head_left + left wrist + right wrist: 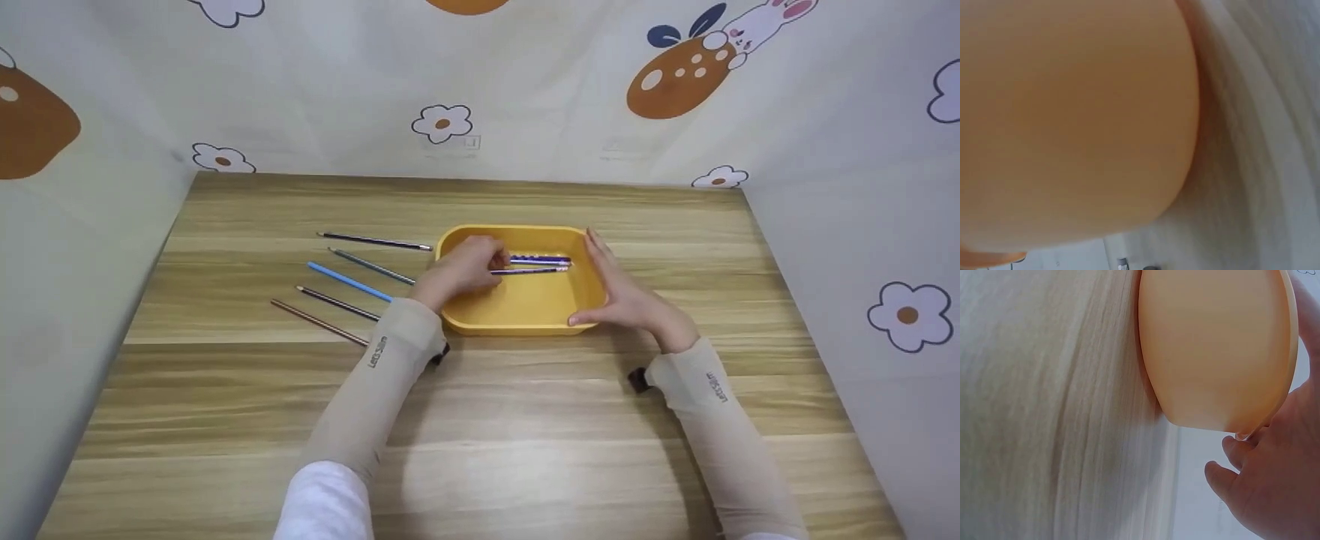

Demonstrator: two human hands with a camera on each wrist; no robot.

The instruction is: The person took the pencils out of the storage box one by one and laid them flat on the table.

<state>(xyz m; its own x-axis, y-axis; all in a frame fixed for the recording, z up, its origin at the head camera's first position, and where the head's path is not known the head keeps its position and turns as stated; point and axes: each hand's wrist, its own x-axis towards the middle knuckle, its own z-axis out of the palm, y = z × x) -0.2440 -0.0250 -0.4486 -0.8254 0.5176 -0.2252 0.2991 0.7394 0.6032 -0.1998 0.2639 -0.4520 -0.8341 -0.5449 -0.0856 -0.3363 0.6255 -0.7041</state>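
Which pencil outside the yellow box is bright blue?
The bright blue pencil is the middle one of the five left of the yellow box; the two farther and two nearer are darker or brownish.

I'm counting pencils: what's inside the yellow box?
The yellow box holds a few purple-and-white pencils, close together. The left hand covers their left ends; anything else beneath it is hidden.

We see a wood-grain tabletop (750,285), with pale light (517,465) pooling towards its front edge. Behind its far edge we have a cream wall (337,90) printed with flowers (442,124) and, above the far right corner, a white rabbit (761,26). Similar walls stand along the left and right edges.
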